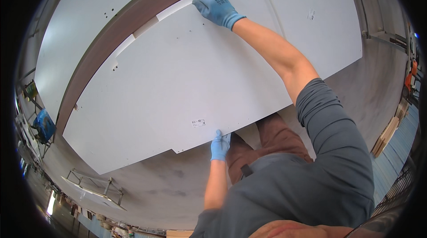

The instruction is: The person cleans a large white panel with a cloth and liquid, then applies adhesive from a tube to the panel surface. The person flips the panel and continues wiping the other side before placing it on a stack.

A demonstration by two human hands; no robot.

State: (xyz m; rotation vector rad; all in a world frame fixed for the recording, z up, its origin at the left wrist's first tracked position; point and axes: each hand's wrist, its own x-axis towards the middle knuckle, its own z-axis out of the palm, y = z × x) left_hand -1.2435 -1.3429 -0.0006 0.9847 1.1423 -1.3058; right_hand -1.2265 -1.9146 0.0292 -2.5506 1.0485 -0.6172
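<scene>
A large white panel [155, 91] lies across the view in front of me, with small holes, a notched far edge and a printed label [198, 123] near its close edge. My left hand [219, 146], in a blue glove, is closed on the panel's near edge, thumb on top and fingers underneath. Stretched out to the far edge, my right hand [216, 7] wears a matching glove. Its fingers are bent at that edge, and their tips are partly hidden. Another white panel [313, 15] adjoins on the right, beyond a narrow seam, with a small label.
A curved-looking brown strip [106, 42] runs behind the panel, with a further white sheet [66, 55] beyond it. At lower left stands a metal-framed stand [95, 189]. A blue item [43, 124] is at far left; wooden boards [387, 133] lie at right.
</scene>
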